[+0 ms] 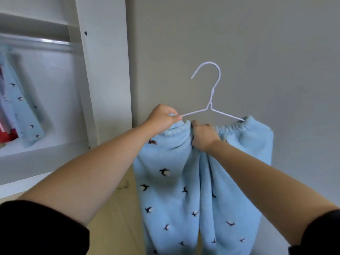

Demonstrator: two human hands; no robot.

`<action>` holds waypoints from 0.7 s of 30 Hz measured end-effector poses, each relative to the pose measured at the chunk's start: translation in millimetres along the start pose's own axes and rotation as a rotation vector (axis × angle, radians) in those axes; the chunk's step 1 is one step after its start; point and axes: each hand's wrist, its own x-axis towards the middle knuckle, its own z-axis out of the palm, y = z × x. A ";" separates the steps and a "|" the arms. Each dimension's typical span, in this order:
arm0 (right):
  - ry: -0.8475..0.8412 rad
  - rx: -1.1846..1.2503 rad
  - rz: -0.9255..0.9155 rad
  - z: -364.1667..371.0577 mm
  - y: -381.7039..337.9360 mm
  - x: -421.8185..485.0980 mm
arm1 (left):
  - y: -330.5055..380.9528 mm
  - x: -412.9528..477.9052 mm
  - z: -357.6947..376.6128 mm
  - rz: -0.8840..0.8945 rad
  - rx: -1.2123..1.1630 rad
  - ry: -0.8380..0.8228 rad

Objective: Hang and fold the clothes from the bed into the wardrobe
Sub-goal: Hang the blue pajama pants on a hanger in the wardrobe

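Light blue fleece trousers [171,190] with small dark bird prints hang from a white wire hanger [211,94], held up in front of a grey wall. My left hand [161,119] pinches the hanger's left arm together with the elastic waistband. My right hand [204,137] grips the bunched waistband near the middle. The hanger's right end sits inside the waistband, and its hook points up and left. The open white wardrobe [103,70] stands to the left, its metal rail [36,42] near the top.
A matching light blue bird-print garment [24,111] and a red and white item [5,129] hang from the rail at the far left. The wardrobe's white side panel stands between the rail and the hanger. Pale wooden floor [114,218] lies below.
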 end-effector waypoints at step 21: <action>-0.933 0.705 -0.043 -46.2 19.6 -5.8 | -26.4 -3.5 5.5 -0.020 0.242 0.261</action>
